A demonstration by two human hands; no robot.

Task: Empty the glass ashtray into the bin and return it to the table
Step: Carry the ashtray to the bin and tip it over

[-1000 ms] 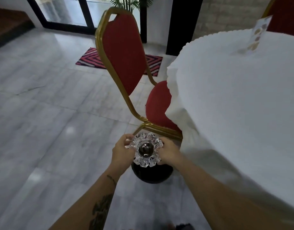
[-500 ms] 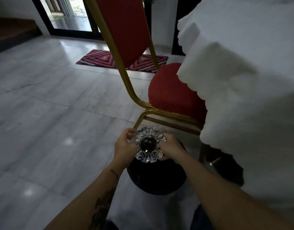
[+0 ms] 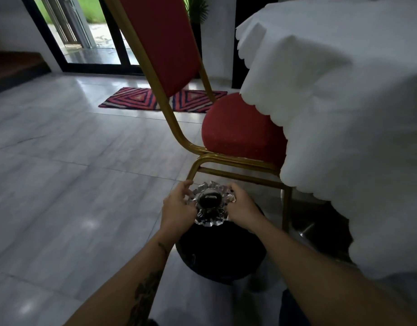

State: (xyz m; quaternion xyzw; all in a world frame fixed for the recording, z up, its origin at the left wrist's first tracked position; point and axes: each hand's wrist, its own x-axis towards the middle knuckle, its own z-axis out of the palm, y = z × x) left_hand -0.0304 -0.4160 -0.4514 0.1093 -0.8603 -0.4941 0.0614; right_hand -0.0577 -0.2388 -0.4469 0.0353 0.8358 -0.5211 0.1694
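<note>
The glass ashtray (image 3: 211, 203), clear cut glass with a scalloped rim and a dark centre, hangs in the air low in the view. My left hand (image 3: 178, 208) grips its left rim and my right hand (image 3: 244, 208) grips its right rim. Directly beneath it stands the round black bin (image 3: 221, 257) on the floor, its far edge hidden by my hands and the ashtray. The table (image 3: 343, 90), draped in a white scalloped cloth, fills the right side above the bin.
A red chair with a gold frame (image 3: 226, 128) stands just behind the bin, its seat tucked under the tablecloth. Grey marble floor (image 3: 73, 184) spreads to the left. A red patterned mat (image 3: 162, 100) lies before glass doors at the back.
My view has dropped lower and closer to the floor, so the bin and chair loom larger. Both hands have kept hold of the ashtray above the bin.
</note>
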